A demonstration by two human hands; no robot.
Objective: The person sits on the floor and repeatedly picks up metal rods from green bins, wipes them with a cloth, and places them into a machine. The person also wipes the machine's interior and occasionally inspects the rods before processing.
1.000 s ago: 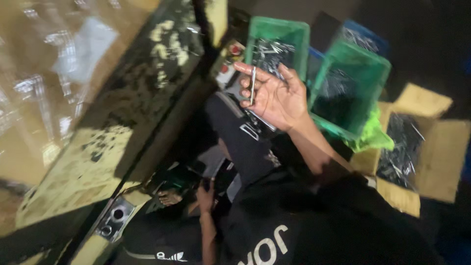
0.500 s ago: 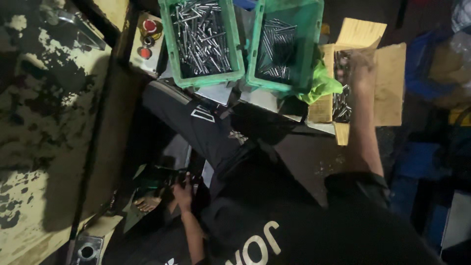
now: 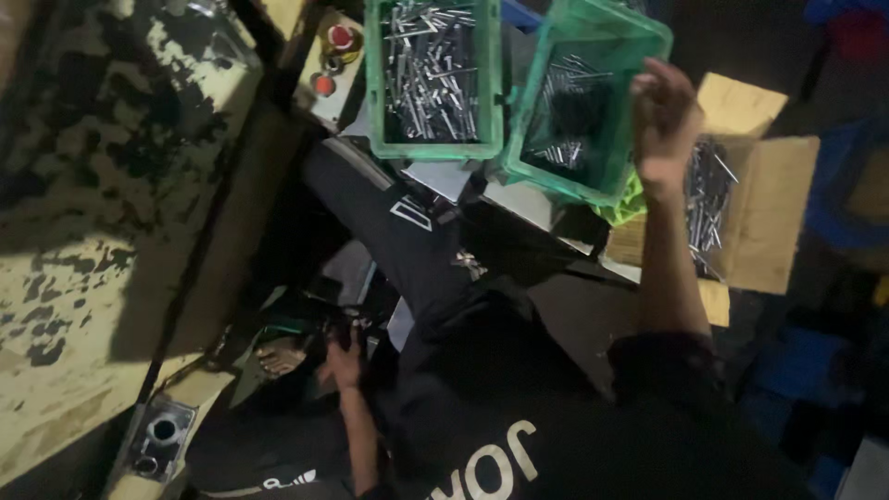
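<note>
Since half a second ago our right hand (image 3: 663,120) has lifted out of the cardboard box (image 3: 769,222) and now hangs above it, beside the right green bin (image 3: 639,42). Our view has also closed in on the two bins. The fingers (image 3: 653,88) of that hand are curled inward, but the hand is blurred and seen from the back, so we cannot tell whether they hold anything.

The box lies open at the right, its flaps spread, with a heap of thin metal pins (image 3: 706,199) inside, just below and beside the raised hand. The right green bin is tilted and holds a smaller scatter of similar pins. The left green bin (image 3: 378,102) sits just beside it, level, and is well filled with pins.

Our left hand (image 3: 343,361) is low in the picture, down by our dark trouser leg (image 3: 398,231), resting against dark parts that we cannot make out; its fingers look bent, and what they touch is unclear.

Left of the bins stands a small control box (image 3: 326,69) with red buttons. A worn, yellow-painted machine (image 3: 102,241) fills the left side.
</note>
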